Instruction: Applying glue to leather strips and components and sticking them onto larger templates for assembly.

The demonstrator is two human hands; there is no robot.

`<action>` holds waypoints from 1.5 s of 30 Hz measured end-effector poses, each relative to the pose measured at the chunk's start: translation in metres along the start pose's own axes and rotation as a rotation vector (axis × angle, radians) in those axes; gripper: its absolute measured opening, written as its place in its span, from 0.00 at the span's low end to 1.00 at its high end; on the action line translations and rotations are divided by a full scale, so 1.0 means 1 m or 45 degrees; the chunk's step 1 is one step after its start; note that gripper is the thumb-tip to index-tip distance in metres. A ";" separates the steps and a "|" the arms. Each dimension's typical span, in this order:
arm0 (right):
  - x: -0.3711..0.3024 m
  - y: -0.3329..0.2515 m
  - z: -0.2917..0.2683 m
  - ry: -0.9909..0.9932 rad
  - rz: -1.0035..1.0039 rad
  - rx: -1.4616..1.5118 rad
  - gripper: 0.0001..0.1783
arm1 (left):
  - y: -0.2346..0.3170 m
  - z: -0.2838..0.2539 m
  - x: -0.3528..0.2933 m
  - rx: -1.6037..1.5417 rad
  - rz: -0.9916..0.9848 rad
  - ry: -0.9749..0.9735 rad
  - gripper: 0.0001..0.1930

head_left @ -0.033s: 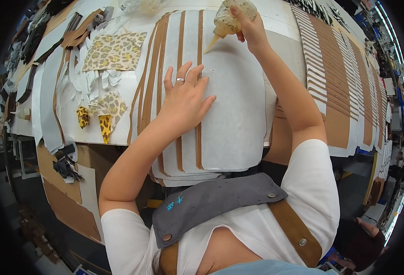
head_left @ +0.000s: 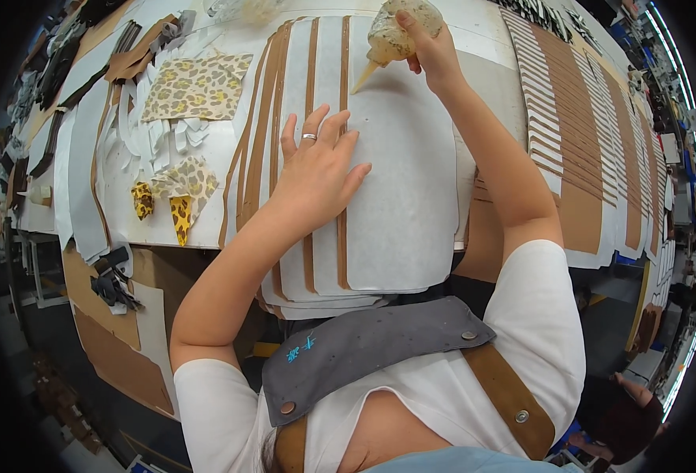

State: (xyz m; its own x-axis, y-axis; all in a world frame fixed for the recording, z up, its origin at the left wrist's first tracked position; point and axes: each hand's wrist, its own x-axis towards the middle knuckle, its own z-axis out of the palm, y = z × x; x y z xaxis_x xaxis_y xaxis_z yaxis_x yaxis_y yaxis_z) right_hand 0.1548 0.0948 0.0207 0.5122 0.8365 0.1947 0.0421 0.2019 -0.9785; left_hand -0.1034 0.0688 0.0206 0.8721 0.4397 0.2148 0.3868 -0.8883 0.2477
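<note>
Overlapping white sheets (head_left: 403, 205) with rounded corners lie fanned on the table before me, and narrow brown edge strips (head_left: 309, 264) show between them. My left hand (head_left: 316, 173) rests on the sheets near the brown strips, palm down, with its fingers spread and a ring on one. At the far side my right hand (head_left: 438, 59) grips a stained, translucent squeeze bottle (head_left: 395, 35). The bottle is tipped so that its tapered nozzle points down and left, its tip close to the far part of the top sheet. I cannot tell whether the tip touches.
Leopard-print cloth (head_left: 198, 88) lies over white scraps on the left, with two small yellow leopard-print pieces (head_left: 180, 217) nearer me. Overlapping brown-and-white panels (head_left: 580, 150) spread over the right side. Cardboard (head_left: 123, 355) stands below the table's left edge. Another person (head_left: 624, 422) is at lower right.
</note>
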 end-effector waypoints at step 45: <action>-0.075 -0.027 0.010 0.021 0.050 -0.207 0.27 | -0.131 0.030 -0.057 -0.586 -0.616 0.744 0.09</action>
State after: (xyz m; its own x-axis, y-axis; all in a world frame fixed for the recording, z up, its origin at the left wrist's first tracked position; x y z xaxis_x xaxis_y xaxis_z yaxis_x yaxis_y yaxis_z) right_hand 0.1064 0.0317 0.0328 0.5299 0.8335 0.1563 0.1594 0.0831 -0.9837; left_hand -0.1944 0.1560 -0.0528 0.3028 0.8627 0.4051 0.4048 -0.5012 0.7648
